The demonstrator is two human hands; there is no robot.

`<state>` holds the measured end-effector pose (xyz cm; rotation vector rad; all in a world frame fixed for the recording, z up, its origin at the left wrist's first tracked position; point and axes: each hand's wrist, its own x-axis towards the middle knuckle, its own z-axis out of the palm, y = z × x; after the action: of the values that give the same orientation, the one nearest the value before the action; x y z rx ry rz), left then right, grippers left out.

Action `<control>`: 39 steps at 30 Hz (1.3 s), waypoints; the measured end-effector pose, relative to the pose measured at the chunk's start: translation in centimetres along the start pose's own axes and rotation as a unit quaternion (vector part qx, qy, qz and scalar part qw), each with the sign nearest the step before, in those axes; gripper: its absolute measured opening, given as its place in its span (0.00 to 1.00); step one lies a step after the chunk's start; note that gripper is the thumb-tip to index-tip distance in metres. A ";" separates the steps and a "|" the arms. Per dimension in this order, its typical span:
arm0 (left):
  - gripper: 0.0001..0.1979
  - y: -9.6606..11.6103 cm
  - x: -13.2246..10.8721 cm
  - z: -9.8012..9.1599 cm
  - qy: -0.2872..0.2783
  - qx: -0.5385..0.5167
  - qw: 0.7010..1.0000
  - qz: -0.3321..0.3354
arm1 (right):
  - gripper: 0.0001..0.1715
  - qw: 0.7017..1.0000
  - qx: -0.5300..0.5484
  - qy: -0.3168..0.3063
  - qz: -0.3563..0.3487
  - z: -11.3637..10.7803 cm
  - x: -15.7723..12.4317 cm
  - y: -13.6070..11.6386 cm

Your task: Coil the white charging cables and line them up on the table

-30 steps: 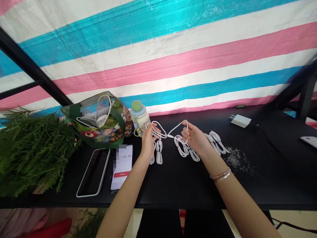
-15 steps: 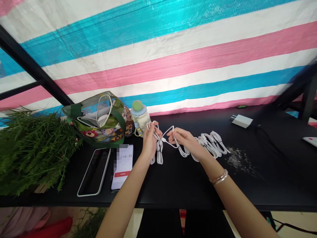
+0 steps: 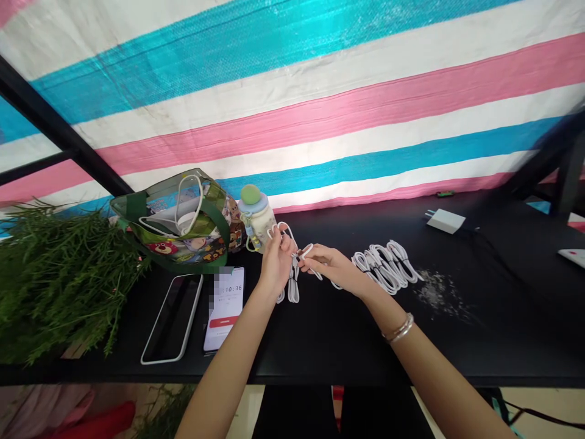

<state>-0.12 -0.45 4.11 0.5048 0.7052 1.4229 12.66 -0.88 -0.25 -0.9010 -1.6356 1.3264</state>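
Note:
Close together over the middle of the black table (image 3: 311,341), both my hands have their fingers on a white cable (image 3: 287,228). My left hand (image 3: 274,262) is closed around loops of it that stick up above the fingers. My right hand (image 3: 336,267) pinches another part of the cable beside the left fingertips, where a small loop shows. Just behind and below the hands lies a bundled white cable (image 3: 293,286) with a dark tie. Right of my right hand sits a row of several coiled white cables (image 3: 386,265). The fingers partly hide the cable's ends.
A white charger (image 3: 446,221) lies at the back right, near pale crumbs (image 3: 441,292). On the left are a bottle (image 3: 258,216), a clear green bag (image 3: 183,228), two phones (image 3: 171,320) and green plants (image 3: 68,274). A striped sheet (image 3: 292,122) hangs behind.
My right hand has moved left and its fingers have come up against the left hand's. The cable stretch that spanned the gap between them is now mostly gathered at the fingertips.

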 end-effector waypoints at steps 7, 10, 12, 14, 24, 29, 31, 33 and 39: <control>0.14 -0.2 -0.3 0.1 -0.017 0.001 0.999 -0.030 | 0.21 0.999 0.025 -0.026 0.032 0.2 0.1 -0.4; 0.15 0.0 -0.2 0.2 0.000 -0.005 0.999 -0.036 | 0.19 0.999 0.037 -0.013 0.016 0.0 0.0 -1.0; 0.16 0.1 -0.1 0.2 0.014 -0.009 0.999 -0.041 | 0.18 0.999 0.036 -0.002 0.005 -0.3 0.0 -1.2; 0.18 0.2 0.0 0.2 0.022 -0.011 0.999 -0.044 | 0.17 1.000 0.022 0.016 -0.007 -0.6 -0.1 -1.3; 0.08 -0.6 0.1 -0.4 0.037 0.048 0.997 -0.043 | 0.10 0.946 -0.188 0.202 -0.168 0.0 -0.1 -0.9; 0.06 -1.3 -0.3 -0.6 -0.001 0.096 0.993 -0.065 | 0.09 0.925 -0.238 0.219 -0.198 0.3 -0.2 -0.7; 0.06 -1.5 -0.4 -0.6 -0.005 0.100 0.993 -0.062 | 0.09 0.916 -0.252 0.238 -0.203 0.3 -0.2 -0.6; 0.07 -1.7 -0.4 -0.7 -0.001 0.102 0.993 -0.057 | 0.09 0.909 -0.258 0.253 -0.208 0.2 -0.2 -0.5; 0.09 -1.9 -0.4 -0.9 0.003 0.139 0.990 -0.029 | 0.03 0.914 -0.254 0.237 -0.209 0.3 -0.1 -0.5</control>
<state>0.59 -1.09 2.26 0.6908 0.9220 1.2777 12.38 -1.16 0.15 -0.9979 -1.6704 0.3445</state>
